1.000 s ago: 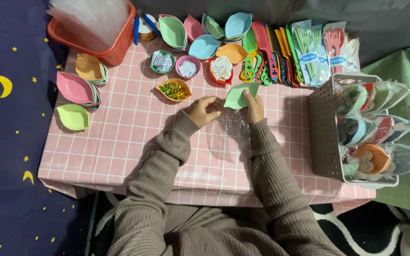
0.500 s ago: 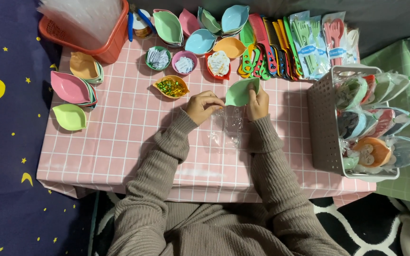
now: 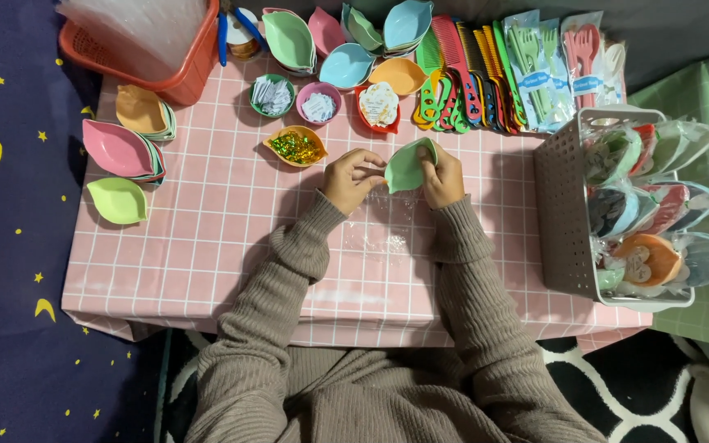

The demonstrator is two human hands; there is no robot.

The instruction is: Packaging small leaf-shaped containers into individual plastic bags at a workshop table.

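Pink table [image 3: 207, 246]: two hands hold one green leaf dish [image 3: 408, 166].

Bright, even overhead light, soft shadows (slight glare on plastic), sharp throughout.

both hands [image 3: 395, 176] grip green leaf dish [image 3: 408, 166] over clear bag [image 3: 387, 226].

Red basket [image 3: 186, 70], combs [image 3: 453, 61], and a white crate [image 3: 564, 213] on pink table [image 3: 207, 254].
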